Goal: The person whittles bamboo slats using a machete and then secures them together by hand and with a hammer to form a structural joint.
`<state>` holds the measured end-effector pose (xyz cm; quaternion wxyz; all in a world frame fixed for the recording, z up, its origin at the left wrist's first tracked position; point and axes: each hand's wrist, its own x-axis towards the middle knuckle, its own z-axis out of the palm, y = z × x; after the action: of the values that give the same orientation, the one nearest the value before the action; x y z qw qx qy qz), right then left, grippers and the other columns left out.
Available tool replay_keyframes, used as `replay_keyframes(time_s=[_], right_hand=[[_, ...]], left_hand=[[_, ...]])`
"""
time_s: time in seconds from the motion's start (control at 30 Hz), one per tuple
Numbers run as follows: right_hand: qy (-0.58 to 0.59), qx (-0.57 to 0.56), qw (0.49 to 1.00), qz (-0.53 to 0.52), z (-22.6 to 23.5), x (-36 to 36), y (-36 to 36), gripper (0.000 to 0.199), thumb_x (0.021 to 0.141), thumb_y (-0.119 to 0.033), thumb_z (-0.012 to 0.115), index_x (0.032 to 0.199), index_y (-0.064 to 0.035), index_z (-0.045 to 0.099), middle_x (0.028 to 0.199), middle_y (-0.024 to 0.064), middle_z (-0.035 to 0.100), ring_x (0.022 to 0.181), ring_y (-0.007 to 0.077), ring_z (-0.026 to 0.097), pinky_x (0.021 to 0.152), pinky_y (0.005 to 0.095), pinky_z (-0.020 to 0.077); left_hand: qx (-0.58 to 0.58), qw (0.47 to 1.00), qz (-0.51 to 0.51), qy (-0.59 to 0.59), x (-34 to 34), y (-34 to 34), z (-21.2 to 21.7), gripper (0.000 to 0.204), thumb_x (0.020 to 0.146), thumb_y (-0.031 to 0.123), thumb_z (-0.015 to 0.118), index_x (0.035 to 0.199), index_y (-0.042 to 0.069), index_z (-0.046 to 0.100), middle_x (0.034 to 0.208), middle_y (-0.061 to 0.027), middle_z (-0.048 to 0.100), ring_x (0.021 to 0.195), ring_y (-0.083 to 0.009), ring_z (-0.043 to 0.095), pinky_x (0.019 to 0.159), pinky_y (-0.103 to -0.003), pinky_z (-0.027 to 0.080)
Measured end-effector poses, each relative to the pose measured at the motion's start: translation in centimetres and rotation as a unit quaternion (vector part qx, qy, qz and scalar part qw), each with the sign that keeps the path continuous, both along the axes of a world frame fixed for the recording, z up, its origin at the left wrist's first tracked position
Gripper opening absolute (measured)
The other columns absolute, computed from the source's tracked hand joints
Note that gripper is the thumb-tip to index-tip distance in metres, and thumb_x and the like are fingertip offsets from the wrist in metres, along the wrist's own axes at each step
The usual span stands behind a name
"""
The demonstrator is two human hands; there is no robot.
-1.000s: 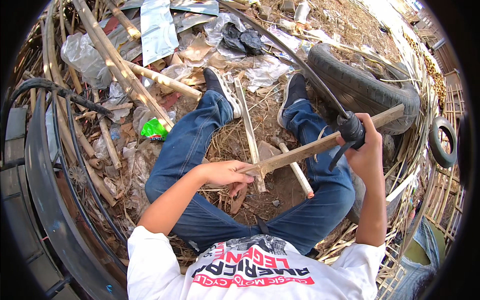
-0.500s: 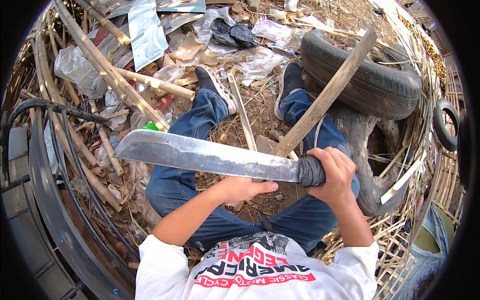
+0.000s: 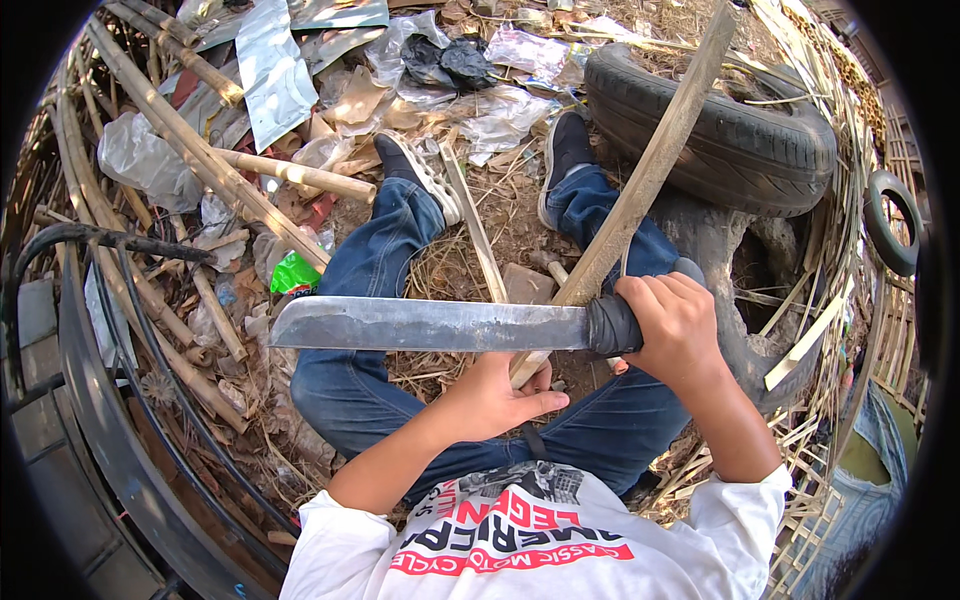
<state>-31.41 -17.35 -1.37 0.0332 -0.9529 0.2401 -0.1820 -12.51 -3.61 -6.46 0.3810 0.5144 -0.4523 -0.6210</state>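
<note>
Machete, the landmark of this entry: blade now level from left to right, where half a second earlier it slants with its tip raised; the wooden slat also stands steeper, its lower end drawn down toward the lap. Right hand: clenched around the machete's dark-wrapped handle. Left hand: just on the near side of the machete's blade, thumb extended, fingers closed about the slat's lower end. Slat: long, flat, weathered brown; passes beneath the machete near the handle and rises beyond it to the upper right; whether blade and slat touch, one cannot tell. Second strip: narrower, pale, lying beyond the middle of the machete between the person's shoes. Large tyre: black, worn, beyond the machete's handle and to its right. Small tyre: well apart, to the far right of the handle. Green wrapper: just beyond the machete's tip. Bamboo poles: several, beyond the tip and to its left. Black plastic bag: crumpled, well beyond the blade.
</note>
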Motion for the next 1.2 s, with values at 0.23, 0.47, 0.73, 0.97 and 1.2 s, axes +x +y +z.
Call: replay_keyframes(time_s=[0.23, 0.47, 0.73, 0.97, 1.2], right_hand=[[-0.021, -0.077, 0.996, 0.03, 0.0, -0.4, -2.0, 0.035, 0.055, -0.02, 0.073, 0.083, -0.0064, 0.057, 0.061, 0.0027, 0.052, 0.056, 0.0198, 0.055, 0.055, 0.0327, 0.0423], [-0.023, -0.098, 0.994, 0.041, 1.1, -0.5, -3.2, 0.034, 0.055, -0.015, 0.072, 0.083, -0.006, 0.056, 0.064, 0.0035, 0.054, 0.058, 0.0219, 0.057, 0.056, 0.0342, 0.0437], [-0.029, -0.143, 0.988, 0.047, 1.8, -1.4, -4.4, 0.033, 0.057, -0.014, 0.069, 0.085, -0.0046, 0.055, 0.065, 0.0059, 0.055, 0.06, 0.024, 0.058, 0.058, 0.0357, 0.0457], [-0.031, -0.138, 0.988, 0.058, 1.4, -2.2, -4.7, 0.033, 0.057, -0.015, 0.069, 0.085, -0.0043, 0.055, 0.065, 0.0063, 0.054, 0.059, 0.0243, 0.057, 0.058, 0.0358, 0.0456], [-0.031, -0.159, 0.986, 0.046, 1.4, -3.7, -5.8, 0.032, 0.058, -0.016, 0.072, 0.083, -0.0046, 0.055, 0.065, 0.0057, 0.054, 0.058, 0.0238, 0.056, 0.057, 0.0348, 0.0452]], left_hand=[[0.004, 1.0, 0.005, 0.019, -0.5, 0.3, 0.1, 0.029, 0.079, 0.015, 0.079, 0.083, 0.006, 0.051, 0.07, 0.0037, 0.048, 0.06, -0.0044, 0.044, 0.053, -0.023, 0.038], [0.004, 1.0, 0.011, 0.014, -0.6, 0.0, 0.9, 0.03, 0.079, 0.016, 0.079, 0.077, 0.006, 0.05, 0.064, 0.0049, 0.045, 0.057, -0.0041, 0.041, 0.052, -0.023, 0.034], [0.023, 1.0, -0.011, 0.013, -0.4, 0.5, 1.2, 0.03, 0.078, 0.016, 0.079, 0.075, 0.007, 0.051, 0.065, 0.0051, 0.046, 0.058, -0.0041, 0.041, 0.052, -0.023, 0.034], [0.044, 0.997, -0.013, 0.062, -0.3, 0.8, 0.8, 0.029, 0.078, 0.014, 0.079, 0.08, 0.007, 0.051, 0.067, 0.0055, 0.046, 0.06, -0.003, 0.043, 0.054, -0.022, 0.036], [0.085, 0.994, -0.025, 0.067, 0.3, 0.9, 1.3, 0.028, 0.078, 0.016, 0.078, 0.079, 0.006, 0.051, 0.062, 0.0051, 0.045, 0.056, -0.0035, 0.042, 0.051, -0.023, 0.035]])
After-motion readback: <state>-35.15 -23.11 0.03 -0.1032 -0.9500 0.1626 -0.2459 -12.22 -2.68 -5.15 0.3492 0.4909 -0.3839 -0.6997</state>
